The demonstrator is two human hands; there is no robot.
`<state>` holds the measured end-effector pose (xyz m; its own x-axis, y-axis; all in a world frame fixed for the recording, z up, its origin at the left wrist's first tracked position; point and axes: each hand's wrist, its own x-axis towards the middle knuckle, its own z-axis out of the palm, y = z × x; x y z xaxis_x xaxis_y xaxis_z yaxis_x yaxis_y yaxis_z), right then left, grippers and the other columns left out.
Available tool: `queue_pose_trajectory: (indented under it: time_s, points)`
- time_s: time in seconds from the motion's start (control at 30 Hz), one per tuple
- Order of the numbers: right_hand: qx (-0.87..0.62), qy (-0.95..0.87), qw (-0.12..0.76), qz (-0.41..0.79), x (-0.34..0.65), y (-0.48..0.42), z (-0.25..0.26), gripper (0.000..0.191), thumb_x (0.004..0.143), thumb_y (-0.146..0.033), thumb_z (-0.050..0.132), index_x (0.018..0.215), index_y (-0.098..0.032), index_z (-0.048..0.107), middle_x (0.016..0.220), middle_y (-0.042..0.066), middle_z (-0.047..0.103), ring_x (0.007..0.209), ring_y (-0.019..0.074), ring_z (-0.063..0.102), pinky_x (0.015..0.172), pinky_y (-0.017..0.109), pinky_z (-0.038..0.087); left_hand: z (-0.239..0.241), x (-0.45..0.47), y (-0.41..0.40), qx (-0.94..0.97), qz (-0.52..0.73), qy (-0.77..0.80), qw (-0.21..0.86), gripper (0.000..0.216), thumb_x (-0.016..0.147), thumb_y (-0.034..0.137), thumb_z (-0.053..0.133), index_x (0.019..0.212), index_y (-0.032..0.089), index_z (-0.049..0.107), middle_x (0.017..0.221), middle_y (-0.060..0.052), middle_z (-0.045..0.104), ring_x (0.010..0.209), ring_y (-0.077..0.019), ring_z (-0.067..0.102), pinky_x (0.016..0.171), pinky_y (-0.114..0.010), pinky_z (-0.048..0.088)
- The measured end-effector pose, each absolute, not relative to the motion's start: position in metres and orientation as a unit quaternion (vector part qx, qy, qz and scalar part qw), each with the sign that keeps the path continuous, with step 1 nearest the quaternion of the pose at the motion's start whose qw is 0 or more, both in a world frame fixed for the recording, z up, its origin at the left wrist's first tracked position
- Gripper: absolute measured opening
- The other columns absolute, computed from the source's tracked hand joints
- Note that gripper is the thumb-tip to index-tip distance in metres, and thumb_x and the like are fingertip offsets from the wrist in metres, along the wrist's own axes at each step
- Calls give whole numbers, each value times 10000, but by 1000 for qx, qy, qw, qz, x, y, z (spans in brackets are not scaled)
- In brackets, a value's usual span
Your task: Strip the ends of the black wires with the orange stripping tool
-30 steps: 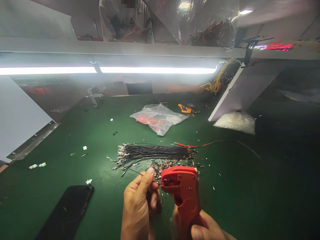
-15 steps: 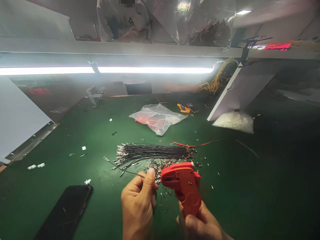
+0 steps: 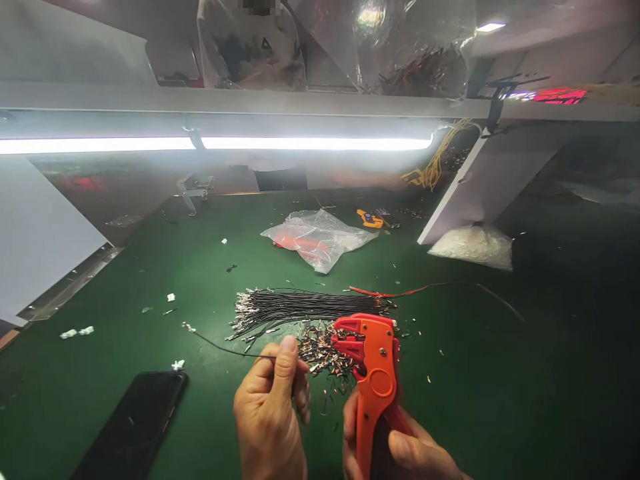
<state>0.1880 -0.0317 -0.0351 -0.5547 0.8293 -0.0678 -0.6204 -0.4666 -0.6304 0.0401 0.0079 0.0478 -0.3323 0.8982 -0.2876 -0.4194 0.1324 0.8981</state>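
My left hand (image 3: 270,413) is closed in a pinch on a thin black wire (image 3: 225,348) that runs out to the left, with a metal terminal at its far end. My right hand (image 3: 400,453) grips the handles of a red-orange wire stripper (image 3: 373,373), held upright with its jaws facing left, a little apart from the left hand. Just beyond both hands lies a bundle of black wires (image 3: 305,307) with metal terminals on the green mat (image 3: 500,373). A heap of small cut metal bits (image 3: 320,350) lies between the bundle and my hands.
A black phone (image 3: 135,427) lies at the lower left. A red wire (image 3: 400,291) runs right of the bundle. A clear plastic bag (image 3: 315,237) and a bag of white parts (image 3: 473,245) sit farther back. A light bar (image 3: 215,143) hangs above; a white panel (image 3: 35,233) stands left.
The stripper has turned upright and moved right, away from my left hand. The left hand has pulled the single black wire out to the left, clear of the jaws.
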Motion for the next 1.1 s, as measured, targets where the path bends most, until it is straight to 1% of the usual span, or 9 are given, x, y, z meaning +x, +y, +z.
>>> queue_pose_trajectory:
  time_s: [0.1, 0.2, 0.3, 0.37, 0.4, 0.57, 0.67, 0.93, 1.1]
  points:
    - [-322, -375, 458, 739, 198, -27, -24, 528, 794, -588, 701, 1102, -176, 578, 770, 20, 636, 710, 186, 610, 801, 402, 495, 49, 43, 6, 278, 626, 555, 473, 471, 693, 595, 767, 555, 183, 585, 473, 53, 435, 415, -56, 363, 384, -179, 290]
    - [-501, -524, 447, 524, 211, -17, -5, 374, 866, -499, 674, 1096, -230, 553, 864, 23, 607, 776, 202, 573, 763, 378, 491, 48, 49, 2, 361, 599, 579, 418, 461, 765, 586, 710, 560, 190, 595, 500, 36, 448, 469, -80, 393, 462, -208, 323]
    - [-515, -488, 495, 502, 221, -10, 8, 721, 894, -448, 660, 1444, -375, 200, 1082, 46, 584, 779, 198, 595, 697, 383, 539, 46, 54, -1, 402, 574, 586, 407, 450, 782, 600, 688, 585, 203, 607, 519, 31, 468, 492, -97, 411, 505, -232, 320]
    - [-472, -480, 525, 521, 225, -10, 10, 750, 969, -420, 551, 1489, -473, 13, 1235, 76, 533, 761, 188, 615, 670, 407, 571, 44, 57, -2, 410, 569, 587, 404, 444, 776, 599, 693, 589, 206, 609, 536, 27, 486, 497, -102, 417, 510, -238, 313]
    - [-452, -504, 533, 507, 225, -10, 9, 695, 1001, -389, 492, 1490, -510, 13, 1277, 79, 507, 773, 186, 622, 680, 416, 580, 43, 59, -2, 415, 571, 587, 397, 440, 775, 592, 698, 584, 206, 609, 540, 24, 491, 502, -105, 420, 513, -239, 316]
    - [-446, -678, 511, 283, 224, -16, 1, 464, 1024, -210, 414, 1409, -468, 439, 1152, 60, 508, 943, 218, 586, 806, 394, 553, 34, 67, -5, 433, 583, 570, 384, 395, 787, 559, 702, 607, 211, 648, 549, 19, 511, 517, -118, 445, 532, -240, 353]
    - [-479, -670, 507, 255, 222, -15, 1, 344, 994, -196, 493, 1252, -388, 616, 1129, 55, 483, 911, 201, 569, 805, 366, 544, 30, 71, -7, 433, 582, 554, 409, 365, 802, 544, 696, 645, 216, 674, 544, 25, 512, 509, -107, 451, 525, -225, 362]
    - [-472, -675, 534, 193, 218, -9, 1, 235, 909, -113, 592, 1024, -290, 695, 1008, 42, 500, 949, 207, 588, 770, 317, 543, 29, 72, -9, 407, 556, 526, 499, 333, 774, 551, 718, 748, 220, 749, 502, 26, 507, 451, -103, 422, 451, -225, 331]
    - [-494, -696, 513, 89, 217, -6, -9, 223, 819, -39, 570, 888, -234, 654, 1019, 49, 478, 803, 175, 581, 678, 300, 534, 15, 80, -11, 509, 586, 491, 397, 116, 812, 341, 726, 764, 259, 793, 580, -12, 632, 531, -145, 548, 559, -251, 432]
